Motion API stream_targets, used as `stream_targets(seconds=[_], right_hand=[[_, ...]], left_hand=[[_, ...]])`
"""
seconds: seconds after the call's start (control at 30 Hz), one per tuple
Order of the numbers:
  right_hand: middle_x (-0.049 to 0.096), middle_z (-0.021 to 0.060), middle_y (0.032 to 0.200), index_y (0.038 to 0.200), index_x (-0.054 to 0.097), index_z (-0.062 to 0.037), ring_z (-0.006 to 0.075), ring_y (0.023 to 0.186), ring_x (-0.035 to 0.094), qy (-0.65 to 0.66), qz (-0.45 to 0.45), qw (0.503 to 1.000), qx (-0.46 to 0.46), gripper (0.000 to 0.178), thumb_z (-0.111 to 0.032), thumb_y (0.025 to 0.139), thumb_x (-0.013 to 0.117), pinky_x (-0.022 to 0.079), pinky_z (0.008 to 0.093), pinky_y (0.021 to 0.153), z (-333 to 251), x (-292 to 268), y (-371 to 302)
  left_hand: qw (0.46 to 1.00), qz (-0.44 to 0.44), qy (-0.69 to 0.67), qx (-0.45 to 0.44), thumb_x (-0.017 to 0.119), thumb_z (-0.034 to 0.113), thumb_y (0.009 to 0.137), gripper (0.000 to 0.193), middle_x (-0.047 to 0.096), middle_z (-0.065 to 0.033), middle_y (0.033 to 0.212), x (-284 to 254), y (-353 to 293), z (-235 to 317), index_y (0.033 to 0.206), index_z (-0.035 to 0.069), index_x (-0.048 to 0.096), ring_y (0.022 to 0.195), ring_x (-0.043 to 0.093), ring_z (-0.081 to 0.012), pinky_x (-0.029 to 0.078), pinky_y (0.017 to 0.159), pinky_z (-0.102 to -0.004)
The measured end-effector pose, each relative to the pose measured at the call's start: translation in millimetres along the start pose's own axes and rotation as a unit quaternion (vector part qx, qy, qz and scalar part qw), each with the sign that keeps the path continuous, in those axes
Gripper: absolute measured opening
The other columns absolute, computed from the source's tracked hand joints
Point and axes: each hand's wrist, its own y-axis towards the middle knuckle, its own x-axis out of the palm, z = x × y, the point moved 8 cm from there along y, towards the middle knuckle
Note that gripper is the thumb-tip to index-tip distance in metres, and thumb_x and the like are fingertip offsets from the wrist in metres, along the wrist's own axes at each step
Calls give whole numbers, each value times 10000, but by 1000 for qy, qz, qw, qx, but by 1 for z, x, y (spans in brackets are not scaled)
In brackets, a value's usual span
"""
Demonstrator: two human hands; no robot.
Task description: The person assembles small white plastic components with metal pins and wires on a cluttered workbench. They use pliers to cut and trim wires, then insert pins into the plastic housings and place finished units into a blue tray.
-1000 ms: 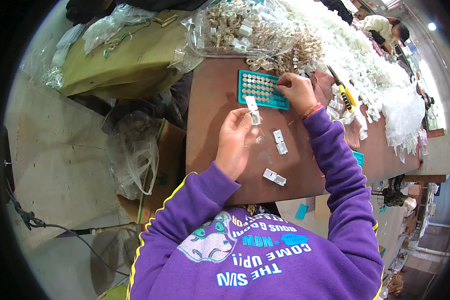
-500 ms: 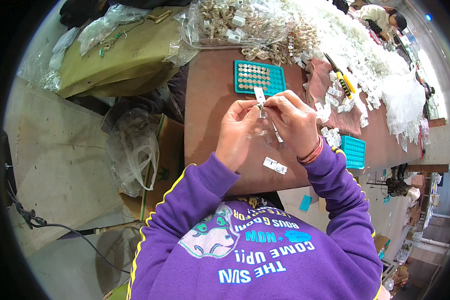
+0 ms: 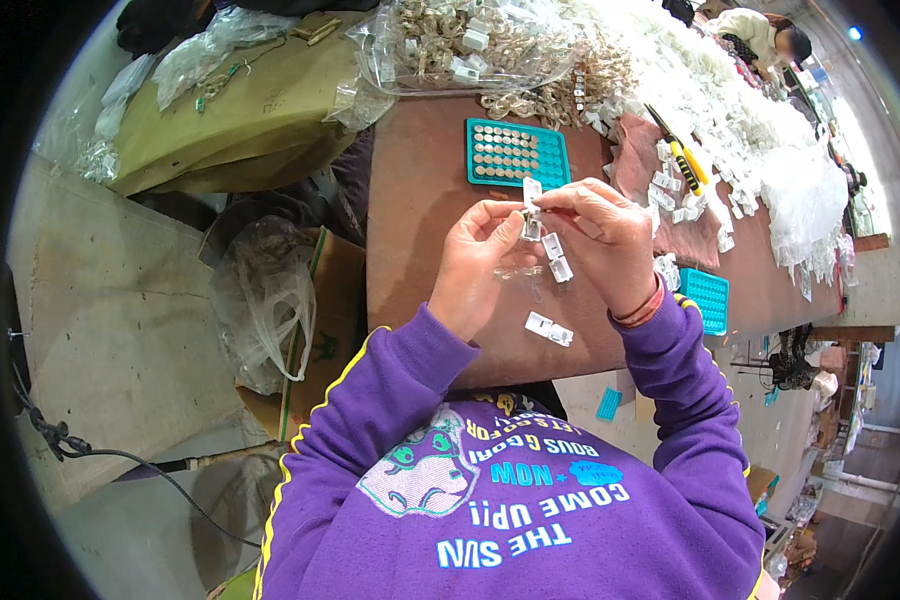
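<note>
Above the brown tabletop, both my hands are at a small white hinged plastic case (image 3: 532,190), its two halves spread apart. My left hand (image 3: 473,262) pinches its lower part between thumb and fingers. My right hand (image 3: 613,245) is closed at the case's right side, fingertips touching near the middle; whether a small part sits in them is hidden. Just beyond stands a teal tray (image 3: 554,178) with rows of round silvery discs. Below my right fingers lies an open white case (image 3: 557,258), and nearer me another one (image 3: 549,329).
Yellow-black pliers (image 3: 690,168) lie on a pink cloth (image 3: 682,243) among white cases at the right. A second teal tray (image 3: 705,302) sits by the right edge. Heaped white parts (image 3: 710,100) and a clear bag of cords (image 3: 470,45) fill the back. Another person (image 3: 755,35) works far right.
My right hand has shifted slightly right and the held case has moved a little with it. The white case below my right fingers now shows more fully.
</note>
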Motion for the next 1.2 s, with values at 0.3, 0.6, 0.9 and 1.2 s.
stream_targets(seconds=[0.3,0.6,0.9,1.2], right_hand=[[688,100,873,974,696,-50,278,793,662,-123,-16,975,-182,208,-44,767,675,527,388,774,-18,18,-15],[676,131,925,989,719,-82,321,800,667,-163,6,987,0,156,-150,865,654,534,366,704,130,22,59],[666,98,835,891,724,-66,253,713,662,-116,20,991,63,112,-124,795,724,521,325,655,145,24,55],[630,82,828,881,668,-30,205,693,661,-27,-7,999,-32,114,-22,781,724,537,292,603,17,14,3]], left_hand=[[996,51,-70,-15,610,168,968,185,662,-74,987,-7,0,-5,1085,32,565,810,673,-152,555,670,-259],[994,68,-80,-20,562,200,999,175,643,-53,985,-9,-1,0,1117,71,543,708,575,-75,501,608,-238],[991,65,-110,-24,599,166,975,168,644,-83,966,-9,1,-3,1097,68,538,721,588,-112,507,617,-233],[997,61,-32,26,610,121,962,155,660,-90,965,-8,2,1,1071,25,556,784,662,-144,547,677,-238]])
